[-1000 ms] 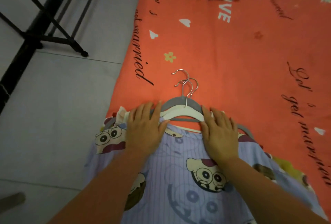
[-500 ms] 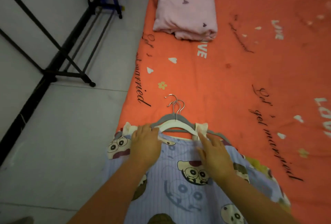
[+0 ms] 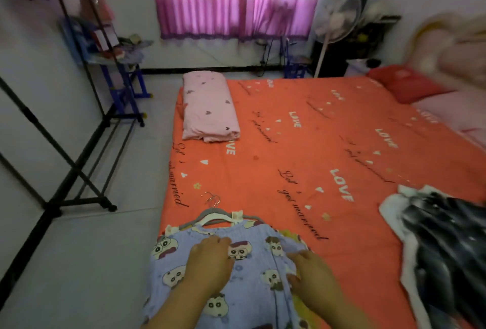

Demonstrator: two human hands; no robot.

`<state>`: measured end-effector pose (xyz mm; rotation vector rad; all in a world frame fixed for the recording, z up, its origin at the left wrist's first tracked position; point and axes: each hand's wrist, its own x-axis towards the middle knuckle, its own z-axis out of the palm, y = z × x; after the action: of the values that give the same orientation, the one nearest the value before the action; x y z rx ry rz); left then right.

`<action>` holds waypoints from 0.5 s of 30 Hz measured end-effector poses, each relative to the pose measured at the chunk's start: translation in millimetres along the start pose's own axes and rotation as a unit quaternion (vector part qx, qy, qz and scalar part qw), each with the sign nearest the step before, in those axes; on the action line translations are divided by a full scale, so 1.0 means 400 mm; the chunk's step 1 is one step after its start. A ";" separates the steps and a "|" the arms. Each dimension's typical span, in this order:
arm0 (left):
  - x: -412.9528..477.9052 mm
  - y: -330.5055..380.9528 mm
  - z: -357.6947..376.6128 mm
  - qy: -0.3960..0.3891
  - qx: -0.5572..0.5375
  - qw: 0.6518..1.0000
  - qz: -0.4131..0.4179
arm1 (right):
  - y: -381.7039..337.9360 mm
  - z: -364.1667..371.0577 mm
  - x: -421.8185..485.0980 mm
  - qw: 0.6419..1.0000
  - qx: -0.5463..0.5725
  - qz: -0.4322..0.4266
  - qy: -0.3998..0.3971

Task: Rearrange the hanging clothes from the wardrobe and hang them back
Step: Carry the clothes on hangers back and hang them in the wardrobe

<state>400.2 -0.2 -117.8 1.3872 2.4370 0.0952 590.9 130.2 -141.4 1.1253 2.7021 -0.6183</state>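
As left hand [image 3: 210, 263] and right hand [image 3: 314, 277] press, garment [image 3: 252, 273] overhangs mattress [image 3: 289, 171].

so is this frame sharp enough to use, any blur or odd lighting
Head view: dim, lit mostly by a pink glow through the curtain; the head view's right edge smears with motion blur over the dark-and-white garment; the wide angle bends the black rack poles; the cartoon-print garment, left hand and right hand look fairly sharp.

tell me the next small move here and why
Probably slide the right hand up to grip the metal hanger hooks: it and the left hand rest flat on the lilac cartoon-print top, laid on the orange bed sheet with hangers in.
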 end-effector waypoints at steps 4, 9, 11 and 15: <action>-0.093 0.138 -0.050 0.002 0.018 0.996 0.089 | 0.035 -0.057 -0.192 0.997 0.014 0.053 0.054; -0.183 0.308 -0.065 0.013 0.050 0.978 0.202 | 0.110 -0.095 -0.408 0.986 0.002 0.128 0.106; -0.214 0.382 -0.057 0.007 0.068 0.969 0.239 | 0.150 -0.111 -0.493 0.980 0.004 0.160 0.122; -0.264 0.547 -0.023 -0.010 0.098 0.948 0.301 | 0.251 -0.141 -0.656 0.961 0.017 0.226 0.156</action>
<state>627.0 25.8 -34.2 2.1672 1.9603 -0.0207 848.7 48.8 -46.2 1.9116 2.5260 -0.4418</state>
